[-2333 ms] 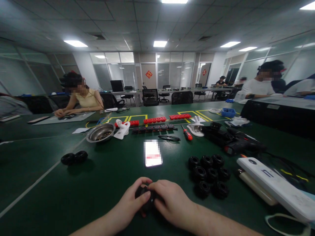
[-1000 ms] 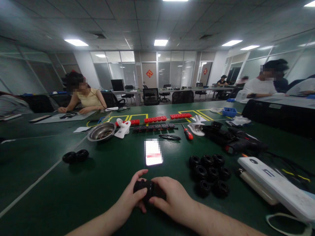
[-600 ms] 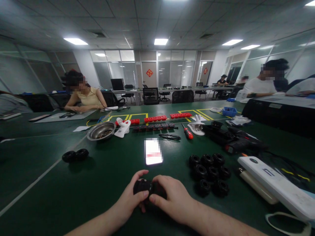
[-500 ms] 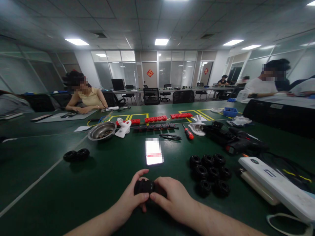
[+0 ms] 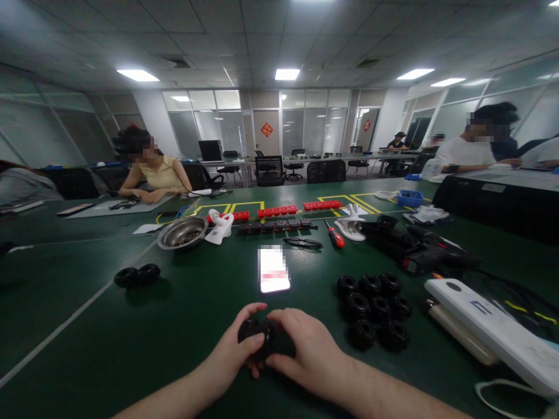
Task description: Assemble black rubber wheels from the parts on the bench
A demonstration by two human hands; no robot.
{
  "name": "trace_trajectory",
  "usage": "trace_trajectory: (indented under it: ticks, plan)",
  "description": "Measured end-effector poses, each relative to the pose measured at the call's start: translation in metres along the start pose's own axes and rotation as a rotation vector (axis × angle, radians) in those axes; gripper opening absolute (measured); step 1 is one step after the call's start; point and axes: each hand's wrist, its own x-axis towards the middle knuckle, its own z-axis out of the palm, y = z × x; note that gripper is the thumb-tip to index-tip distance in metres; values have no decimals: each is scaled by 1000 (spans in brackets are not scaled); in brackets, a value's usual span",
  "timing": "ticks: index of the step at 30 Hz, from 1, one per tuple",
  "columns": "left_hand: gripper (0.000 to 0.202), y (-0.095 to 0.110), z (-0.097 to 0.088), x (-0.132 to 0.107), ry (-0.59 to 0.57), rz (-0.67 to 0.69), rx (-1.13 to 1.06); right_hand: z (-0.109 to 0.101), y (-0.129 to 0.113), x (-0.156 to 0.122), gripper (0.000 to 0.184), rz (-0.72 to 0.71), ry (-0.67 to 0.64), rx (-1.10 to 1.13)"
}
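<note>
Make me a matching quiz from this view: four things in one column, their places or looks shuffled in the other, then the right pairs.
Things:
1. Black part
2. Metal bowl
3. Screwdriver
4. Glowing screen

Places or looks:
A. Coloured red and black
B. Held between the left hand and the right hand
C. On the table, just beyond both hands
D. Has small pieces inside

Right pairs: 1-B, 2-D, 3-A, 4-C.
</note>
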Motion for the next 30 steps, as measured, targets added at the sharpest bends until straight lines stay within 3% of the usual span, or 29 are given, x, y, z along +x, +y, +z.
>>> trace_trajectory:
  ticks: [2, 7, 16, 21, 27, 30]
  plan:
    - [59, 1, -1, -2, -13, 14, -9, -1, 0, 0, 47, 44, 18, 11]
    - [63, 2, -1, -3, -25, 62, -21, 1, 2, 1, 22, 36, -15, -32]
    - [57, -1, 0, 0, 24, 21, 40, 2, 4, 1, 34, -44, 30, -30]
    - [61, 4, 2, -2, 28, 0, 39, -1, 0, 1, 40, 12, 35, -31]
    - [67, 4, 0, -3, 28, 49, -16, 2, 1, 1, 21, 46, -4, -22]
    - [67, 2, -1, -1, 2, 69, -37, 4, 4, 1, 22, 25, 27, -7]
